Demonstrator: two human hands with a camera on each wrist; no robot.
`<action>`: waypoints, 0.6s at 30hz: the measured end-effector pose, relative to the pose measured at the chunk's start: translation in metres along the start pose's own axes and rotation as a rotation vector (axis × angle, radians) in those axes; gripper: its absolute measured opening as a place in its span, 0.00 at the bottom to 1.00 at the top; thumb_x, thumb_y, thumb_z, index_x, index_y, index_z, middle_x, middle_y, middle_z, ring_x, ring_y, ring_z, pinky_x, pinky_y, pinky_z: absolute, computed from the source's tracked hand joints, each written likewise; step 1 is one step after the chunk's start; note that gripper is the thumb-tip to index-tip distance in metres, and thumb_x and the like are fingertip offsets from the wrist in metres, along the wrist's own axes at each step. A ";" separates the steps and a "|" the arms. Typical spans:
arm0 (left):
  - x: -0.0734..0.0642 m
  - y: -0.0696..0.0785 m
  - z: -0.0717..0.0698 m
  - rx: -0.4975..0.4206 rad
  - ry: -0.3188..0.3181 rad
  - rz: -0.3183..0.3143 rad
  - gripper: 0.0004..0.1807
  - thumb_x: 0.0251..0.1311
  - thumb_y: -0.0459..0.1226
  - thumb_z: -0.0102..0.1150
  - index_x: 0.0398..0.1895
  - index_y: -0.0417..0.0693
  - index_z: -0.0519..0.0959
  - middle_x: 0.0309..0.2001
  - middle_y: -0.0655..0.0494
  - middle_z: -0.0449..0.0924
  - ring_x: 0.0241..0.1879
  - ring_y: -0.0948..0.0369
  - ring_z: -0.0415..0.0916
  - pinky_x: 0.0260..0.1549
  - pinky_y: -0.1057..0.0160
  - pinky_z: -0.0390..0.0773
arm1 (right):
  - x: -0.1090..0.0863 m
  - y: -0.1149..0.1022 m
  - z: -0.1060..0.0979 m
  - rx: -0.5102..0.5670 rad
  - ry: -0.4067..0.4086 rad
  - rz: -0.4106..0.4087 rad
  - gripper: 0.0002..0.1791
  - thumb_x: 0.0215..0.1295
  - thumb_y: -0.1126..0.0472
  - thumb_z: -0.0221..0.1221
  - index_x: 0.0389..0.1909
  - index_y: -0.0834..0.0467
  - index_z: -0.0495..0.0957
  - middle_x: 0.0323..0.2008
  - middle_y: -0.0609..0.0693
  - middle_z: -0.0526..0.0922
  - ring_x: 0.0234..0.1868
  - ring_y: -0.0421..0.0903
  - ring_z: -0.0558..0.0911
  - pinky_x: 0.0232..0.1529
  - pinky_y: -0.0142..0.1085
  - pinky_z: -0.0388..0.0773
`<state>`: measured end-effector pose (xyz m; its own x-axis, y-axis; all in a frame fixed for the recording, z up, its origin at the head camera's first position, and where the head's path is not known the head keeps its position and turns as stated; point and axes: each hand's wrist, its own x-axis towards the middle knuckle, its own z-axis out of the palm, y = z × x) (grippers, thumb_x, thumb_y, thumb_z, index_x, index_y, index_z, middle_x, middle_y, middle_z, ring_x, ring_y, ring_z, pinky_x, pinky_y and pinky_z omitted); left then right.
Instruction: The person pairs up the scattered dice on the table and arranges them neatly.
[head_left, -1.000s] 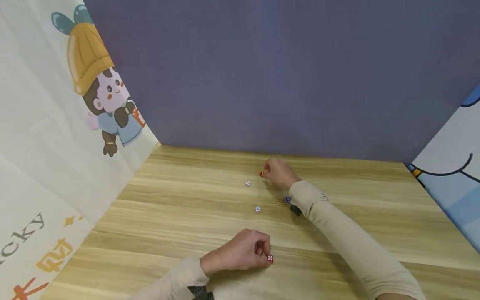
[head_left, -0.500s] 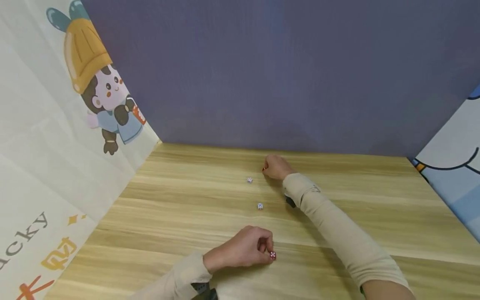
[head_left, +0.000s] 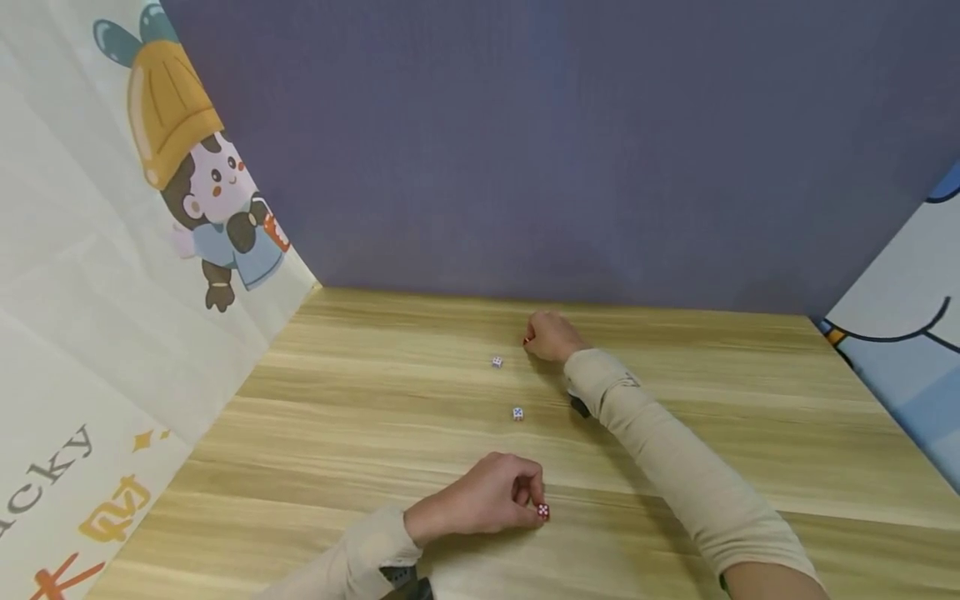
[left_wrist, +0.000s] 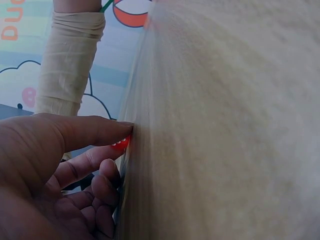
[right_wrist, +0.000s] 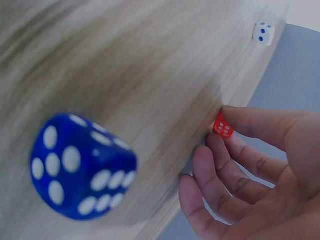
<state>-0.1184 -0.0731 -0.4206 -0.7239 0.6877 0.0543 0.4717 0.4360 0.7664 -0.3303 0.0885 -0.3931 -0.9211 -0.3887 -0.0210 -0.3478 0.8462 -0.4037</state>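
Observation:
My left hand (head_left: 483, 498) rests low on the near part of the wooden table, pinching a red die (head_left: 543, 512) between thumb and index finger. In the left wrist view that red die (left_wrist: 121, 143) shows only in part between the fingertips. Farther back, my right hand (head_left: 555, 337) pinches a second red die (right_wrist: 223, 126) at the tabletop. A blue die (right_wrist: 84, 167) with white pips lies close to the right wrist; in the head view the sleeve covers it. Two white dice, a rear one (head_left: 497, 362) and a front one (head_left: 518, 413), lie left of the right hand.
The wooden tabletop (head_left: 360, 400) ends at a dark grey-blue panel (head_left: 480, 150) behind the right hand. A white printed sheet (head_left: 67, 250) stands along the left side, and another printed sheet (head_left: 907, 333) along the right.
My right hand has shifted slightly back and closed its fingers round the red die. Its wrist now hides the blue die in the head view. The left hand keeps its pinch.

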 end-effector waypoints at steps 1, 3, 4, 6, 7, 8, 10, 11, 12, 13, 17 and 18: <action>0.000 0.000 0.000 0.002 0.000 0.000 0.09 0.52 0.32 0.72 0.25 0.51 0.80 0.16 0.68 0.69 0.17 0.75 0.65 0.22 0.75 0.69 | 0.000 0.000 0.000 0.002 -0.008 0.001 0.03 0.64 0.65 0.63 0.33 0.61 0.79 0.32 0.53 0.82 0.32 0.48 0.77 0.37 0.42 0.75; 0.000 0.000 0.000 0.005 0.001 -0.001 0.09 0.52 0.32 0.72 0.25 0.51 0.80 0.16 0.68 0.69 0.17 0.75 0.65 0.22 0.75 0.68 | 0.000 0.001 -0.002 0.009 -0.026 0.004 0.03 0.63 0.65 0.64 0.33 0.61 0.79 0.33 0.53 0.82 0.33 0.49 0.77 0.36 0.41 0.75; 0.000 0.001 0.000 0.006 0.001 0.000 0.09 0.52 0.32 0.72 0.25 0.51 0.80 0.16 0.68 0.69 0.17 0.75 0.65 0.22 0.75 0.68 | -0.001 0.002 -0.003 0.007 -0.036 0.006 0.04 0.63 0.65 0.64 0.33 0.61 0.79 0.33 0.53 0.81 0.33 0.49 0.77 0.36 0.41 0.75; 0.000 0.001 0.001 0.005 -0.002 0.001 0.09 0.52 0.32 0.72 0.25 0.51 0.80 0.16 0.69 0.69 0.17 0.75 0.65 0.21 0.75 0.68 | -0.002 0.003 -0.005 0.007 -0.053 0.010 0.04 0.63 0.64 0.64 0.34 0.61 0.79 0.33 0.53 0.81 0.34 0.49 0.77 0.36 0.41 0.75; 0.000 0.001 0.001 -0.001 -0.005 0.000 0.09 0.52 0.32 0.72 0.25 0.51 0.80 0.16 0.68 0.69 0.17 0.75 0.65 0.21 0.75 0.68 | -0.003 0.004 -0.006 0.004 -0.058 0.004 0.04 0.63 0.64 0.64 0.34 0.61 0.79 0.33 0.53 0.81 0.34 0.49 0.77 0.36 0.41 0.75; 0.000 0.001 0.001 -0.002 -0.006 0.001 0.09 0.52 0.32 0.72 0.25 0.51 0.80 0.16 0.69 0.69 0.17 0.75 0.65 0.21 0.75 0.68 | -0.005 0.004 -0.008 0.004 -0.059 0.002 0.04 0.62 0.64 0.65 0.34 0.60 0.79 0.34 0.53 0.81 0.34 0.48 0.77 0.37 0.41 0.75; 0.000 0.001 0.002 -0.016 -0.009 0.000 0.08 0.51 0.31 0.72 0.25 0.50 0.80 0.16 0.68 0.70 0.17 0.75 0.65 0.20 0.75 0.68 | -0.008 0.003 -0.011 0.008 -0.058 -0.007 0.04 0.61 0.64 0.65 0.34 0.60 0.80 0.33 0.52 0.82 0.34 0.48 0.77 0.36 0.41 0.75; 0.000 0.001 0.002 -0.021 -0.009 0.000 0.08 0.51 0.31 0.72 0.25 0.50 0.80 0.16 0.68 0.70 0.17 0.75 0.65 0.20 0.75 0.68 | -0.010 0.003 -0.013 0.014 -0.056 -0.012 0.04 0.61 0.64 0.66 0.33 0.60 0.80 0.33 0.52 0.82 0.33 0.48 0.77 0.36 0.41 0.75; 0.000 0.001 0.002 -0.028 -0.009 -0.001 0.08 0.51 0.31 0.72 0.25 0.50 0.80 0.16 0.68 0.70 0.17 0.74 0.65 0.20 0.75 0.68 | -0.012 0.002 -0.016 0.020 -0.051 -0.022 0.04 0.60 0.64 0.66 0.32 0.60 0.80 0.32 0.52 0.82 0.32 0.47 0.78 0.35 0.41 0.75; 0.000 0.001 0.002 -0.032 -0.008 -0.002 0.08 0.51 0.30 0.72 0.25 0.50 0.80 0.16 0.68 0.70 0.17 0.74 0.65 0.19 0.75 0.67 | -0.014 0.001 -0.018 0.022 -0.046 -0.032 0.04 0.60 0.64 0.66 0.32 0.60 0.80 0.31 0.51 0.83 0.31 0.47 0.78 0.35 0.40 0.75; 0.000 0.001 0.002 -0.037 -0.005 -0.004 0.08 0.50 0.30 0.72 0.26 0.49 0.81 0.16 0.69 0.70 0.16 0.75 0.65 0.18 0.75 0.66 | -0.023 -0.002 -0.025 0.030 -0.017 -0.072 0.04 0.60 0.64 0.67 0.31 0.60 0.82 0.28 0.50 0.83 0.28 0.45 0.78 0.32 0.39 0.76; -0.001 0.001 0.002 -0.040 -0.004 -0.006 0.09 0.50 0.29 0.72 0.26 0.49 0.81 0.16 0.69 0.70 0.16 0.75 0.64 0.18 0.75 0.66 | -0.026 -0.003 -0.026 0.029 -0.009 -0.081 0.04 0.61 0.64 0.67 0.31 0.60 0.82 0.28 0.50 0.83 0.28 0.45 0.79 0.32 0.39 0.76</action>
<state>-0.1168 -0.0722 -0.4213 -0.7244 0.6878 0.0470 0.4471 0.4168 0.7915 -0.3103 0.1055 -0.3676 -0.8884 -0.4590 0.0049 -0.4162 0.8009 -0.4305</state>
